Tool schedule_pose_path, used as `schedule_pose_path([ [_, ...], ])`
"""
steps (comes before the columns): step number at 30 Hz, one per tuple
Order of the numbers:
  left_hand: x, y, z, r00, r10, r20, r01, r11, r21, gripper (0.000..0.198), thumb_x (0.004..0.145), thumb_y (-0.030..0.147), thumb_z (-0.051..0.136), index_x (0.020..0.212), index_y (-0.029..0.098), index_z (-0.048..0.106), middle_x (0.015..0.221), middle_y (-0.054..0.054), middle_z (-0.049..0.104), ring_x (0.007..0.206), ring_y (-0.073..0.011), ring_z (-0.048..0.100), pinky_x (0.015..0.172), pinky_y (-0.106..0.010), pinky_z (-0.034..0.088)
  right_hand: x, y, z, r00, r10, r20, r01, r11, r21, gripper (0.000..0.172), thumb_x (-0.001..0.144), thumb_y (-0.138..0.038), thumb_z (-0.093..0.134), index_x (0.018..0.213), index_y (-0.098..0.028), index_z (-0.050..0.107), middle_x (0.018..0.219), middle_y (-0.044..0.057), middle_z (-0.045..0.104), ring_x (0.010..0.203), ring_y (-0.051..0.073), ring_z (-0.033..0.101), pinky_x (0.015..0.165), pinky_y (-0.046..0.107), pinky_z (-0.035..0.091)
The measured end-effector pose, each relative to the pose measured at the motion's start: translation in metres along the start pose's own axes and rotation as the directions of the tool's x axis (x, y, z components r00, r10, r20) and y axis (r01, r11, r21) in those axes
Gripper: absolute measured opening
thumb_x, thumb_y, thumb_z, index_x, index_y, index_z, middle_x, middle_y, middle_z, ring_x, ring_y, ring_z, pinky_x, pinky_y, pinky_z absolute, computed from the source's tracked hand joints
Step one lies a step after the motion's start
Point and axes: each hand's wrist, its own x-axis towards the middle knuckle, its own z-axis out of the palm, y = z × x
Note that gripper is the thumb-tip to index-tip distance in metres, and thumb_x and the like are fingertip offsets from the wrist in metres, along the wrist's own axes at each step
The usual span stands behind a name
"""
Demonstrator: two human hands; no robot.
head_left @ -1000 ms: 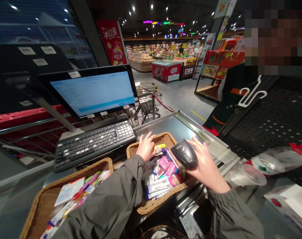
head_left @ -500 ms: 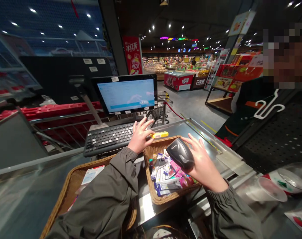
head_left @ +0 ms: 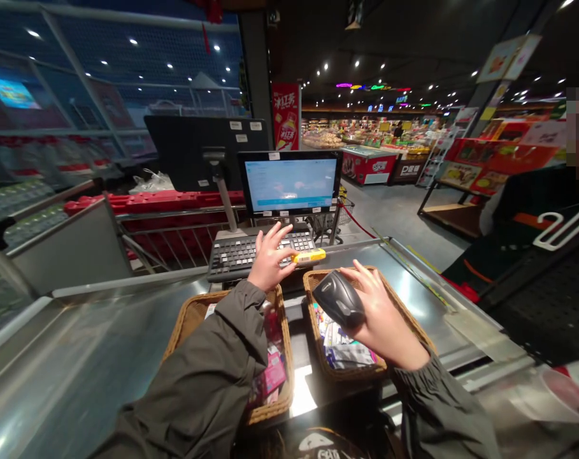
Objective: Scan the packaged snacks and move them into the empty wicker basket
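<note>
My left hand (head_left: 271, 258) pinches a small yellow packet (head_left: 310, 256) with a barcode on its side, between thumb and fingers, the other fingers spread. It hovers in front of the keyboard (head_left: 236, 254). A black barcode scanner (head_left: 339, 298) is gripped in my right hand (head_left: 382, 315), its head angled up and left toward the packet. Under the scanner stands a wicker basket (head_left: 318, 357) with many small wrapped items (head_left: 349, 356). My left sleeve partly covers a second wicker basket (head_left: 177, 322), where pink packages (head_left: 274, 373) show.
Behind the keyboard stands a lit monitor (head_left: 293, 185), with a dark second screen (head_left: 198, 153) to its left. The metal counter (head_left: 102, 344) runs across the front. At far right are a person's dark sleeve, a white hanger (head_left: 564, 223) and a blurred plastic cup (head_left: 564, 389).
The view has turned left, so monitor, keyboard and baskets appear farther right. Both hands keep their grips on the yellow packet and the scanner, with little movement between them.
</note>
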Motion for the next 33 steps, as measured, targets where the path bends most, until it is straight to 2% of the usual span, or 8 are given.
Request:
schedule_pose_path([
  [7,-0.012,-0.009,-0.016,1.0,-0.005,-0.016,0.005,1.0,0.005,0.014,0.082,0.028,0.064,0.092,0.026,0.073,0.151,-0.008,0.045,0.147,-0.03,0.027,0.117,-0.062,0.012,0.006,-0.017,0.006,1.0,-0.017,0.018,0.017,1.0,0.026,0.047,0.08,-0.027,0.058,0.126,-0.019,0.058,0.145,0.015,0.048,0.147,0.038,0.024,0.114,0.069,0.023],
  [14,-0.018,-0.016,-0.022,0.999,-0.035,-0.007,0.035,0.999,0.008,0.014,0.083,0.029,0.063,0.093,0.026,0.073,0.153,-0.007,0.043,0.147,-0.0306,0.027,0.117,-0.063,0.011,0.004,-0.027,0.007,0.999,-0.02,0.033,0.018,0.998,0.052,0.05,0.079,-0.025,0.058,0.129,-0.021,0.056,0.145,0.014,0.049,0.146,0.039,0.025,0.113,0.07,0.022],
  [23,-0.026,-0.021,-0.028,0.999,-0.04,-0.012,0.041,0.999,0.016,0.013,0.082,0.027,0.063,0.09,0.024,0.072,0.152,-0.008,0.044,0.146,-0.0303,0.028,0.118,-0.061,0.011,0.002,-0.031,0.01,1.0,-0.007,0.025,0.006,1.0,0.019,0.047,0.081,-0.031,0.061,0.127,-0.02,0.058,0.146,0.015,0.047,0.147,0.039,0.025,0.113,0.07,0.02],
  [29,-0.045,-0.028,-0.033,0.997,-0.065,0.038,0.064,0.997,0.033,0.013,0.081,0.027,0.063,0.089,0.025,0.073,0.151,-0.008,0.044,0.146,-0.0303,0.03,0.118,-0.062,0.009,0.002,-0.036,0.011,1.0,-0.006,0.022,0.005,0.999,0.035,0.044,0.08,-0.028,0.06,0.123,-0.019,0.06,0.144,0.016,0.049,0.146,0.04,0.027,0.112,0.07,0.022],
  [33,-0.067,-0.038,-0.035,0.994,-0.088,0.06,0.084,0.995,0.06,0.013,0.083,0.029,0.062,0.088,0.024,0.073,0.15,-0.009,0.047,0.145,-0.0297,0.031,0.118,-0.062,0.009,0.004,-0.039,0.021,0.999,-0.021,0.042,0.019,0.998,0.052,0.044,0.077,-0.026,0.061,0.121,-0.018,0.061,0.144,0.017,0.05,0.145,0.04,0.027,0.112,0.071,0.022],
])
